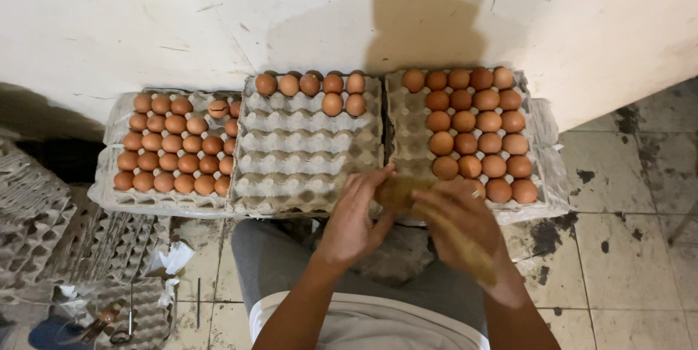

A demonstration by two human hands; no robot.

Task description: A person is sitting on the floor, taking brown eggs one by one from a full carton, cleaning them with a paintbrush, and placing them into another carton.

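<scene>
My left hand (352,219) and my right hand (465,230) meet over the near edge of two grey pulp egg trays. My left fingers close on a blurred brown thing (398,191), either an egg or a cloth. My right hand is motion-blurred, and a tan streak runs across it. The middle tray (305,154) holds several brown eggs (320,88) along its far right cups. The right tray (407,132) is filled with brown eggs (476,132) except its left column.
A third tray full of brown eggs (174,146) sits at the left, all three against a white wall. Stacks of empty pulp trays (43,226) stand at the lower left. Stained floor tiles (625,197) lie to the right. My grey-clad knees are below the hands.
</scene>
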